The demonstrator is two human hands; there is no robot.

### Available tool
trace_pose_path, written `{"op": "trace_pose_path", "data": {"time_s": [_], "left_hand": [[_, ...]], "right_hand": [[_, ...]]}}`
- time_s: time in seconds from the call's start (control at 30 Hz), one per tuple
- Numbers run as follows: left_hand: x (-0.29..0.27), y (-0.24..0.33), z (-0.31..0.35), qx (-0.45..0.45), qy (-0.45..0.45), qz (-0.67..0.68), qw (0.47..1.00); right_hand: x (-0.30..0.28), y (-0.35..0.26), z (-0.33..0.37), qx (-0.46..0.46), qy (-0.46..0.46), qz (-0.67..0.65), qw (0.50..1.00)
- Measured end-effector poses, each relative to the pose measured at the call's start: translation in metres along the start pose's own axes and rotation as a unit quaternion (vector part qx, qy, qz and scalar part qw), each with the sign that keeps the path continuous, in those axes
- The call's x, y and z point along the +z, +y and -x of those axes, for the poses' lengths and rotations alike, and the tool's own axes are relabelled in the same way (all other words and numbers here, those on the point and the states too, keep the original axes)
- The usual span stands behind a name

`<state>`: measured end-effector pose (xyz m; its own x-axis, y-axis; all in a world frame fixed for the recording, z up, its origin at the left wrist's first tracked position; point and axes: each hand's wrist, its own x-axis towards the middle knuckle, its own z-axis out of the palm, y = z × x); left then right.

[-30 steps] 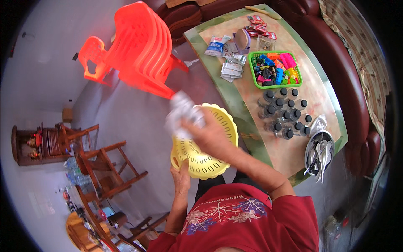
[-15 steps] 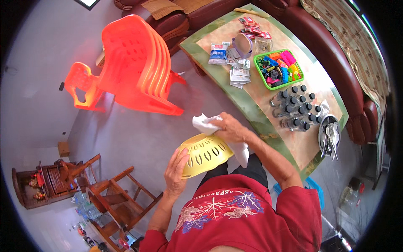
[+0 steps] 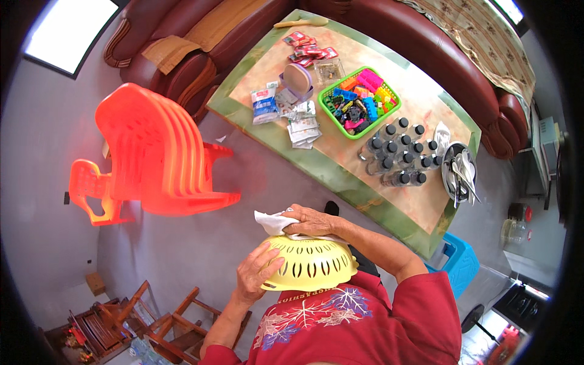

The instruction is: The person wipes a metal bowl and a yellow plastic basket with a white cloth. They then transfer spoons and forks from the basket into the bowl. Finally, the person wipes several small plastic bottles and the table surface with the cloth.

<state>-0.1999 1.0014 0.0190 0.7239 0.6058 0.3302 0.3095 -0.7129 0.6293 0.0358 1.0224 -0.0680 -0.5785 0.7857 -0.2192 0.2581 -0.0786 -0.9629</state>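
A yellow plastic colander (image 3: 307, 263) with slots in its side is held in front of my red shirt, its slotted outside turned up. My left hand (image 3: 257, 267) grips its left edge, with fingers bent over the wall. On the colander's far side, my right hand (image 3: 311, 221) presses a white cloth (image 3: 272, 222) against it. The cloth's loose end sticks out to the left of my fingers. Part of the cloth is hidden under my right hand.
Beyond my hands stands a stone-topped table (image 3: 359, 201) with small clear bottles (image 3: 401, 152), a green basket (image 3: 340, 129) of toy bricks, packets (image 3: 303, 132) and a bowl of spoons (image 3: 460, 173). Stacked orange chairs (image 3: 155, 152) stand left, wooden chairs (image 3: 176, 322) lower left, a blue stool (image 3: 457, 261) right.
The colander has tipped so more of its slotted side faces up, and both hands have moved lower in view. My right hand and the cloth have shifted left along it. The whole view has turned.
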Motion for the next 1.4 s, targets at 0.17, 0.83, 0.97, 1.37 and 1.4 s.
{"op": "trace_pose_path", "data": {"time_s": [0.17, 0.83, 0.97, 1.37, 1.4], "left_hand": [[0.012, -0.006, -0.062, -0.002, -0.058, 0.116, 0.992], [-0.009, -0.108, -0.088, -0.191, -0.137, 0.38, 0.895], [-0.039, -0.131, -0.077, -0.175, -0.169, 0.387, 0.889], [-0.063, -0.209, -0.039, -0.419, -0.091, 0.392, 0.814], [-0.056, -0.21, -0.043, -0.416, -0.059, 0.453, 0.786]], "right_hand": [[-0.026, 0.044, -0.009, 0.105, -0.033, -0.156, 0.982], [-0.035, -0.022, 0.061, 0.102, 0.14, -0.406, 0.897], [0.02, -0.036, 0.044, 0.135, 0.289, -0.42, 0.85], [0.064, -0.073, 0.023, 0.114, 0.543, -0.231, 0.799], [0.055, -0.074, 0.02, 0.081, 0.548, -0.242, 0.797]]}}
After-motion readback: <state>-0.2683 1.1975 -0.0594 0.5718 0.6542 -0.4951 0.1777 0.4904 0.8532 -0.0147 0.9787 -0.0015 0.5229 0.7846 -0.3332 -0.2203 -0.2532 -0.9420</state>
